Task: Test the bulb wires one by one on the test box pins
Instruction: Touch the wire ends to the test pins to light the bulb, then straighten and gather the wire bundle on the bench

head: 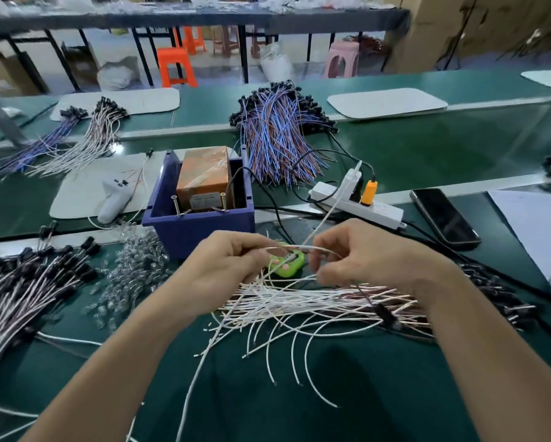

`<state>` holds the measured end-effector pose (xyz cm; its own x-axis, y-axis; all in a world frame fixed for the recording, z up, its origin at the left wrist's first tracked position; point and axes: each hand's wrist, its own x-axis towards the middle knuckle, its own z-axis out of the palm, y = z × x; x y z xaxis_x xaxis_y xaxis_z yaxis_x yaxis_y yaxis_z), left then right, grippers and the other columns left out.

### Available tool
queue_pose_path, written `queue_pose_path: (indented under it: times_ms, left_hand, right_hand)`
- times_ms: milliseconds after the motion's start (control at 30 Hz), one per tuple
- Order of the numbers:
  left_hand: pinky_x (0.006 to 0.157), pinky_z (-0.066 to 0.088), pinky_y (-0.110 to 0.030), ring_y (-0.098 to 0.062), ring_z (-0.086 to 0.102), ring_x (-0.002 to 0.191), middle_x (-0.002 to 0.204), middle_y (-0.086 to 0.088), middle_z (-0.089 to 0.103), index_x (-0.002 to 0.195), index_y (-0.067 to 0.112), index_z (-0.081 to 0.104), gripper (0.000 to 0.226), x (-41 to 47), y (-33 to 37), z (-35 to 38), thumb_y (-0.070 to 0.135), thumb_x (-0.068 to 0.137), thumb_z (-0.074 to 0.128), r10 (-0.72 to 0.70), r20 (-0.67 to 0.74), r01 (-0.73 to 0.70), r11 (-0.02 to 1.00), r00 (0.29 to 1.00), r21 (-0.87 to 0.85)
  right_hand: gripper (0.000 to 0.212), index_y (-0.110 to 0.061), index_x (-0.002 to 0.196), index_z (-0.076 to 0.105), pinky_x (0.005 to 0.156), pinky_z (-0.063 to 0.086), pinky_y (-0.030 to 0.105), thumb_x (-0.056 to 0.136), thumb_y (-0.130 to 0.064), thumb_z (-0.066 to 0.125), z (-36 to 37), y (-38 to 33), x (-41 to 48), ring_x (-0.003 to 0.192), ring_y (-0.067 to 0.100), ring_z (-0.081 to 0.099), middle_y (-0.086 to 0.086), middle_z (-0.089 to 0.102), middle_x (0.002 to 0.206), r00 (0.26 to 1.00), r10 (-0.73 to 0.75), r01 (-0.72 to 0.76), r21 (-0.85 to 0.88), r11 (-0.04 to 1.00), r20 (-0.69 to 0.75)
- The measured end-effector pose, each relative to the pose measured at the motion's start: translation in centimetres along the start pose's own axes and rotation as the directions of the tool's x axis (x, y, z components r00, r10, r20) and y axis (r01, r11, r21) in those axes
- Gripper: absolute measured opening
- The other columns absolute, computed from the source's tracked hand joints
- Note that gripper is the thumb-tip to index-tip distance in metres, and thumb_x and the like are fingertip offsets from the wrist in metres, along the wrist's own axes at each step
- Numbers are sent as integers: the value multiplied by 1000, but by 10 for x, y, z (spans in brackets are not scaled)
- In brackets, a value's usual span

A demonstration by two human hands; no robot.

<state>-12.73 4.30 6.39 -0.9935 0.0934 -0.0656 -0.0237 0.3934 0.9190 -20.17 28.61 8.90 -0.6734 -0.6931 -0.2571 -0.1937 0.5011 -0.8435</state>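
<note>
A blue test box (pixel 200 224) with an orange transformer (pixel 204 180) inside stands ahead of me; two upright pins (pixel 176 205) rise near its front wall. My left hand (pixel 226 263) and my right hand (pixel 360 256) pinch a thin white bulb wire (pixel 299 248) between them, just in front of the box. Its black bulb socket (pixel 384 314) hangs below my right wrist. A loose pile of white bulb wires (pixel 299 304) lies on the green mat under both hands.
A green counter (pixel 288 264) sits between my hands. Tested wire bundles (pixel 28 282) lie at left beside clear bulbs (pixel 130 266). A power strip (pixel 357 202), a phone (pixel 444 215), a blue-orange wire bundle (pixel 280 129) and a white handheld device (pixel 114 199) lie beyond.
</note>
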Motion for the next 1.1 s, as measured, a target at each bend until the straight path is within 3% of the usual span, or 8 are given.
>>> queue_pose_path:
  times_ms: [200,400,567,667,767,867,1000,1100]
  left_hand:
    - [50,30,-17,-10,37,56,59,3,50,96,31,82,26,12,-5,-15,22,104,59,-54,-9,53,997,999,-60]
    - [55,33,-25,-9,42,59,61,6,59,95,44,81,28,24,-14,14,23,101,65,-48,69,48,999,997,-11]
    - [59,40,-18,-4,54,64,82,9,77,94,48,81,26,30,-14,43,25,97,70,12,53,-15,998,999,61]
    - [73,43,-8,-1,63,83,89,20,75,98,40,82,22,31,-8,62,20,92,74,254,-20,-210,840,967,500]
    - [83,45,-15,-6,64,82,89,17,75,95,33,84,19,31,-9,78,16,88,77,452,128,-409,605,883,683]
    - [80,52,-27,-10,66,88,99,19,73,97,35,83,17,30,-18,82,23,92,71,329,152,-339,642,932,688]
    - [94,41,-21,-3,57,113,130,27,61,126,39,71,36,29,-30,82,43,91,68,204,103,-223,750,974,622]
    - [108,36,-26,-4,46,133,150,27,44,146,43,51,56,28,-31,90,50,92,62,127,152,-195,759,980,622]
  right_hand:
    - [35,-18,92,76,67,54,34,88,12,58,-26,22,-24,66,18,64,12,74,81,994,108,-109,-38,993,-22]
    - [45,-35,89,78,68,53,41,93,4,55,-46,36,-44,64,17,61,-3,74,76,965,171,-227,-310,923,-199]
    - [43,-36,88,82,68,51,19,96,-3,57,-44,55,-60,76,6,67,-12,76,91,862,125,-356,-412,839,-491]
    - [43,-30,92,83,89,52,27,93,4,56,-41,74,-67,92,14,68,-7,75,98,791,62,-371,-396,840,-609]
    - [48,-26,93,84,97,51,35,85,12,55,-36,95,-73,97,19,67,-5,77,100,746,2,-402,-448,799,-666]
    - [47,-27,98,83,102,46,41,84,9,56,-30,117,-81,104,27,63,-3,77,103,727,8,-473,-492,731,-687]
    - [50,-22,108,81,107,43,41,81,13,58,-22,128,-91,111,28,60,0,76,110,664,-2,-512,-457,727,-747]
    - [65,-22,120,76,116,30,26,71,18,63,-14,112,-93,126,19,53,-4,71,126,648,-77,-411,-432,803,-758]
